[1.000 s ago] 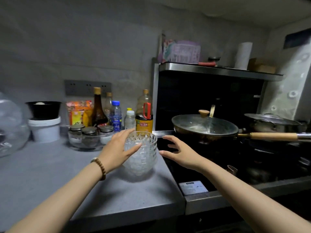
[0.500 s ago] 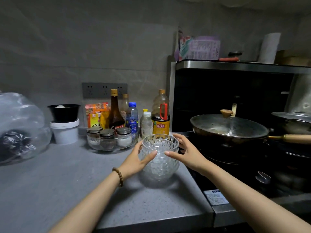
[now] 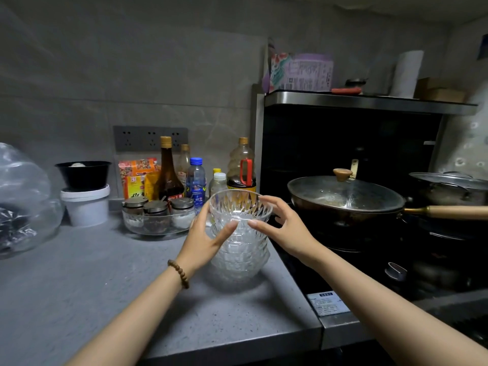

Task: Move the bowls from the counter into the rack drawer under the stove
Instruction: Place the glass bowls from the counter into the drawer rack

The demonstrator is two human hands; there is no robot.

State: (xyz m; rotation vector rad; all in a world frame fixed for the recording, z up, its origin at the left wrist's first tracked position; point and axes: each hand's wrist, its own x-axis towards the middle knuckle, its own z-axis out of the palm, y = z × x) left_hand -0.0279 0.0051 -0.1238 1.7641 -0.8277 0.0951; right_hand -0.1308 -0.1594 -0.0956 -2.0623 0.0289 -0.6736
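Observation:
A stack of several clear cut-glass bowls (image 3: 241,261) stands on the grey counter (image 3: 100,291), right beside the stove (image 3: 351,262). My left hand (image 3: 202,240) clasps the left side of the stack. My right hand (image 3: 286,229) clasps the right side. Both thumbs press on the near rim of the top bowl (image 3: 239,206), which sits a little higher than the bowls under it. A bead bracelet is on my left wrist. The rack drawer under the stove is out of view.
A wok with a glass lid (image 3: 346,198) sits on the stove just right of the bowls, its wooden handle (image 3: 446,211) pointing right. Behind the bowls are bottles (image 3: 195,178) and a glass tray of spice jars (image 3: 155,220). At far left are a white tub (image 3: 85,206) and a plastic bag (image 3: 23,202).
Both hands closed in from the sides onto the bowl stack and now grip it at the top bowl's rim. The top bowl looks slightly raised.

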